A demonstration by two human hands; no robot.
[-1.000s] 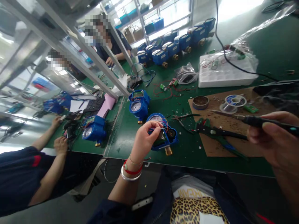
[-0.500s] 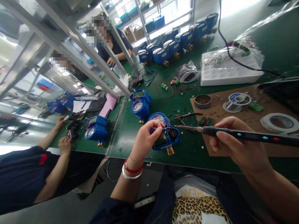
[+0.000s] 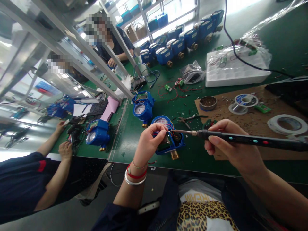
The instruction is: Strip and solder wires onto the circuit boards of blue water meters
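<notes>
My left hand (image 3: 151, 139) pinches thin wires (image 3: 170, 128) over an open blue meter (image 3: 181, 145), which lies at the table's front edge with its brass fitting toward me. In my right hand (image 3: 231, 144) is a black soldering iron (image 3: 243, 138), held like a pen and pointing left. Its metal tip reaches the wires beside my left fingertips; whether it touches them is too small to tell. Behind the open meter stands another blue meter (image 3: 143, 107) with a round dial.
Pliers (image 3: 190, 119), a round tin (image 3: 208, 103), a solder spool (image 3: 243, 102) and a tape roll (image 3: 287, 124) lie to the right. A white foam tray (image 3: 235, 77) and several blue meters (image 3: 166, 56) stand behind. At left, a co-worker's hands (image 3: 65, 150) are near a meter (image 3: 97, 134).
My right hand has moved left with the soldering iron, bringing its tip to the wires at my left fingertips. My left hand keeps its pinch. The whole view has shifted slightly.
</notes>
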